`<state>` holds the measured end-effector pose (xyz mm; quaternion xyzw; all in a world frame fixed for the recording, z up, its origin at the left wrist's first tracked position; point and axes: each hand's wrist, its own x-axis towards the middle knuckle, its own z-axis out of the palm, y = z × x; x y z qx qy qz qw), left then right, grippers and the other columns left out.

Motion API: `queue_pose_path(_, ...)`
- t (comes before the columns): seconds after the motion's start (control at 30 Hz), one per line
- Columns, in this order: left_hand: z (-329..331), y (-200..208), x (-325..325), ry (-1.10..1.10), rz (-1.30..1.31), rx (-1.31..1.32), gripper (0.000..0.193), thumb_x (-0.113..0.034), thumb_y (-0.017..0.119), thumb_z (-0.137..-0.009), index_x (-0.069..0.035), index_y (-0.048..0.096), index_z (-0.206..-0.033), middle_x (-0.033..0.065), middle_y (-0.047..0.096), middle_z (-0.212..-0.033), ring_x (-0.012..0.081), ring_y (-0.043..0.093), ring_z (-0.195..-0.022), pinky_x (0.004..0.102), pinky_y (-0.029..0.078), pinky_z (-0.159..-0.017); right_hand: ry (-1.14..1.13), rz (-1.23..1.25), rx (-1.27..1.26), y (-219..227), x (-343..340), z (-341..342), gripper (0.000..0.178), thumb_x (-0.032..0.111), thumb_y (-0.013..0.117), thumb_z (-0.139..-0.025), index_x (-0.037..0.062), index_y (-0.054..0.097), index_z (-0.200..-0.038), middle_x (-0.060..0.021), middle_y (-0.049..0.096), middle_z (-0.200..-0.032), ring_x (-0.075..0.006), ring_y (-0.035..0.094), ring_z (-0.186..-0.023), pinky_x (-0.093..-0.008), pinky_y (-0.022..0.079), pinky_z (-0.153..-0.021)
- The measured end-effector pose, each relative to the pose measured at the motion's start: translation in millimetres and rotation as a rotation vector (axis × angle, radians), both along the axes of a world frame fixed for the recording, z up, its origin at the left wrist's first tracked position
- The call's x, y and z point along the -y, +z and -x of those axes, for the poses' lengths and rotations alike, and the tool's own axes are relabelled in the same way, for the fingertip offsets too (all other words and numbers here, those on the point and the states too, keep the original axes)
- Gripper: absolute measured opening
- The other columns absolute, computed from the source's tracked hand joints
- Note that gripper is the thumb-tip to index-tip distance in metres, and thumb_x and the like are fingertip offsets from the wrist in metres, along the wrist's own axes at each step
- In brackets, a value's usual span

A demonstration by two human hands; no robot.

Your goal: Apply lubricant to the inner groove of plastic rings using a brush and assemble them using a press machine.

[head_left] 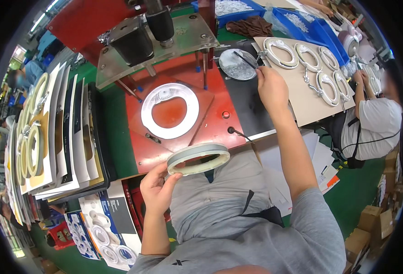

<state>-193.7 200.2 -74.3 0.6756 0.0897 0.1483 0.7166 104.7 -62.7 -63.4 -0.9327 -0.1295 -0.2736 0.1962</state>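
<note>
My left hand (158, 187) grips the near left edge of a ring-shaped housing (199, 150), grey around the outside and cream below, held above my lap in front of the bench. At the right, my right hand (273, 87) pinches a thin dark stick (245, 59). Its far end reaches over a round, shallow dish (229, 73) with whitish smears in it; whether the tip touches is too small to tell. A white ring (191, 109) with a small round part inside its upper edge lies on the red press bed (137, 132), under the clear plate (183, 39).
Several ring assemblies with cables (279, 52) lie on a cardboard sheet (302, 114) at the right. Stacked boards (76, 150) holding rings stand at the left. Blue trays (302, 27) of small white parts are at the back. A co-worker (370, 118) sits at the far right.
</note>
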Motion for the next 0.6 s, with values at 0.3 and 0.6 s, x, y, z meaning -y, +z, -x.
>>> queue_pose_path(0.3, 10, 6, -6, 0.042, -0.078, 0.073, 0.033, 0.013, 0.069, -0.088, 0.010, 0.068, -0.121, 0.0163, 0.074, -0.110, 0.0226, 0.073, -0.100, 0.0321, 0.058, -0.089, 0.087, -0.060, 0.060, 24, 23, 27, 0.020, 0.019, 0.063, -0.100, 0.0036, 0.076, -0.103, -0.0187, 0.074, -0.093, -0.0365, 0.071, -0.083, -0.0454, 0.055, -0.074)
queue_pose_path(0.6, -36, 89, -17, 0.021, -0.504, 0.524, 0.037, 0.011, 0.081, -0.073, 0.006, 0.072, -0.109, 0.0235, 0.076, -0.108, 0.0334, 0.075, -0.100, 0.0386, 0.061, -0.087, 0.433, -0.962, -0.679, 73, 57, 111, 0.032, 0.018, 0.054, -0.109, -0.0080, 0.067, -0.123, -0.0068, 0.068, -0.087, -0.0018, 0.040, -0.053, -0.0187, 0.030, -0.049)
